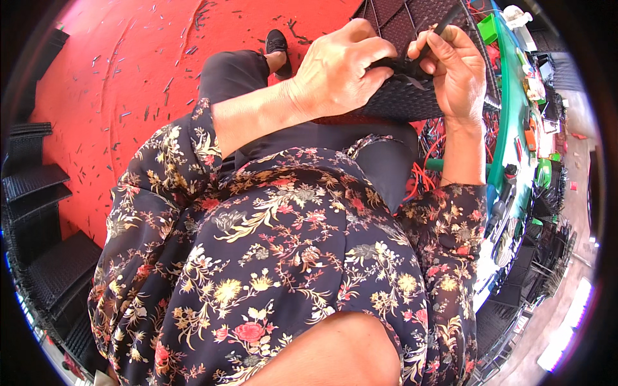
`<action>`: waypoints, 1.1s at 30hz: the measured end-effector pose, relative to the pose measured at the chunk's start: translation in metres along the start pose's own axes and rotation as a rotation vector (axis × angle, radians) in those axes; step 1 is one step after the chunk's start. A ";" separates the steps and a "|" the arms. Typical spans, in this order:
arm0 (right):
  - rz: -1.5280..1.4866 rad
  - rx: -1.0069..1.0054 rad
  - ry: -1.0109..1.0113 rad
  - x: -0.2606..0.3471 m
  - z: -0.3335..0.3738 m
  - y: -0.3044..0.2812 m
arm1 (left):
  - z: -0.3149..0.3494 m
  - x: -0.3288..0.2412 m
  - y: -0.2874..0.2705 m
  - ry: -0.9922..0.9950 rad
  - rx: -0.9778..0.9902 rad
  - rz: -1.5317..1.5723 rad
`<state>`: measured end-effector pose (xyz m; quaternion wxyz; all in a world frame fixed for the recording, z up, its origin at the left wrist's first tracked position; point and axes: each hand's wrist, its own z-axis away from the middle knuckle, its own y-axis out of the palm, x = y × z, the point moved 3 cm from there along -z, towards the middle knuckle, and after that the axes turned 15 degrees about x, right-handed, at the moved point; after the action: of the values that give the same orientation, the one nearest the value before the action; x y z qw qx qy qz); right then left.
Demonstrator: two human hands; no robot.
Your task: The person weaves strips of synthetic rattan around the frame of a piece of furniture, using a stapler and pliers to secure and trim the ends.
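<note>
Both of my hands work close together at the upper right, over a dark brown woven wicker piece (405, 100). My left hand (340, 69) is closed, its thumb and fingers pinching a dark flat strip. My right hand (458, 74) pinches the same black strip (449, 19) between thumb and fingertips, and one end sticks up past the fingers. Where the strip runs between the hands, it lies against the wicker's edge, partly covered by my fingers. Behind the hands, thin dark rods cross the wicker piece.
Short dark offcuts litter the red floor (129, 83). Stacked dark woven pieces (38, 174) stand at the left. On the right, a green-edged table (512, 83) carries cluttered small items and a green box (487, 29). Red cords (421, 177) hang below it.
</note>
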<state>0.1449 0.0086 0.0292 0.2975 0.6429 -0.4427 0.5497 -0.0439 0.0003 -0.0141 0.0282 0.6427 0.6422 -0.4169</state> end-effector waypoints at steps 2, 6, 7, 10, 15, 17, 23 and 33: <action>0.002 -0.018 0.003 -0.002 0.000 0.000 | -0.005 0.001 0.002 0.127 -0.054 -0.089; 0.014 0.031 0.028 -0.002 -0.001 -0.006 | -0.013 0.002 0.005 0.281 0.018 -0.106; 0.009 0.053 -0.004 -0.007 0.000 -0.012 | -0.018 -0.005 0.000 0.308 0.136 -0.162; -0.025 -0.085 0.025 0.008 -0.007 0.012 | -0.025 -0.003 -0.008 0.274 0.136 -0.126; -0.047 -0.102 0.008 0.006 -0.011 0.008 | -0.028 0.000 -0.016 0.254 0.218 -0.193; -0.041 -0.099 0.010 0.003 -0.011 0.006 | -0.034 -0.005 -0.020 0.256 0.267 -0.265; 0.046 -0.104 0.029 0.001 -0.012 0.003 | -0.055 -0.005 -0.025 0.325 0.697 -0.375; -0.023 -0.055 0.033 0.011 -0.014 0.004 | -0.075 -0.020 -0.033 0.667 0.882 -0.266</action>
<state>0.1353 0.0163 0.0424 0.3286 0.6304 -0.4454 0.5443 -0.0306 0.0327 0.0626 -0.4998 0.6043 0.4568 -0.4199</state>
